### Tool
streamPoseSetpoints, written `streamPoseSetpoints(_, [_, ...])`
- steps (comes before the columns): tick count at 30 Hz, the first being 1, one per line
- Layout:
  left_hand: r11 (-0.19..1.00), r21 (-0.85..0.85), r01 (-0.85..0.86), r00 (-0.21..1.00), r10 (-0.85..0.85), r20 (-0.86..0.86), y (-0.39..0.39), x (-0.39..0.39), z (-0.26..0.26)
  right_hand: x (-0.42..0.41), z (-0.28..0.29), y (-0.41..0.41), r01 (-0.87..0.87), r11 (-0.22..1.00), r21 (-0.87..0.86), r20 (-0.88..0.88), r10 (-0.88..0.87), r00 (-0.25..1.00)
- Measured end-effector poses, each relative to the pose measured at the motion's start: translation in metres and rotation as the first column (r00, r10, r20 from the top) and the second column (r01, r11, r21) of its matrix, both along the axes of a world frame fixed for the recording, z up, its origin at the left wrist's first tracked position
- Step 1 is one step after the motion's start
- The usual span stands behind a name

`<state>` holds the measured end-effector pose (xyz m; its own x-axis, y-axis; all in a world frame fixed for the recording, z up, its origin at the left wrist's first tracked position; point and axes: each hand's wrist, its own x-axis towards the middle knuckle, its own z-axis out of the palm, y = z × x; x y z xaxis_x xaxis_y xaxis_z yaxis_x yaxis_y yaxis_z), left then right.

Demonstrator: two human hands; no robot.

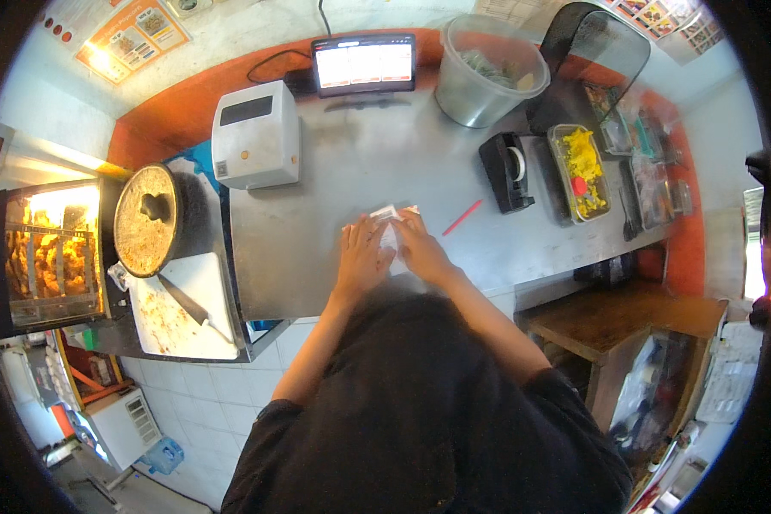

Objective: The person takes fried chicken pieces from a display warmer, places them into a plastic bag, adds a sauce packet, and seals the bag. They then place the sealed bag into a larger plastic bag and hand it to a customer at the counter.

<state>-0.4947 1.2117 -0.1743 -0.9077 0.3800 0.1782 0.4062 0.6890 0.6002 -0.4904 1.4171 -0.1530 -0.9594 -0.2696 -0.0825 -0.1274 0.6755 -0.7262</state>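
A small white paper with print lies between my two hands over the steel counter, close to my body. From the left, my left hand rests on its edge, fingers together and pointing away from me. From the right, my right hand covers its upper right part with bent fingers. The fingers hide much of the paper, so whether either hand pinches it does not show. A pinkish-red pen or stick lies on the counter to the right of my right hand.
Behind stand a white label printer, a lit tablet and a clear plastic bucket. A black tape dispenser and a tray of yellow food are at right. Left are a knife on a white cutting board and a round lid.
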Motion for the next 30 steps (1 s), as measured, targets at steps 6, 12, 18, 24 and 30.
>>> streamPoseSetpoints(6, [0.988,-0.149,0.047,0.998,-0.039,0.057,0.012,-0.001,-0.002,-0.019,0.003,0.121,0.457,0.88,0.125,-0.345,-0.394,0.852])
streamPoseSetpoints(12, [0.99,-0.128,0.064,0.998,-0.065,-0.005,0.011,0.002,0.0,-0.042,-0.022,0.274,0.677,0.599,0.428,-0.109,-0.709,0.696])
streamPoseSetpoints(18, [0.989,-0.136,0.06,0.998,-0.056,0.036,0.012,0.001,0.003,-0.002,-0.02,0.31,0.755,0.489,-0.437,0.558,-0.511,0.654])
streamPoseSetpoints(24, [0.99,-0.132,0.051,0.999,-0.051,0.006,0.011,0.003,0.006,0.017,-0.068,0.295,0.678,0.727,0.105,-0.199,-0.653,0.731])
streamPoseSetpoints(30, [0.981,-0.182,0.06,0.997,-0.05,0.058,0.01,0.001,0.0,0.008,-0.042,0.265,0.439,0.674,0.594,-0.054,-0.511,0.858])
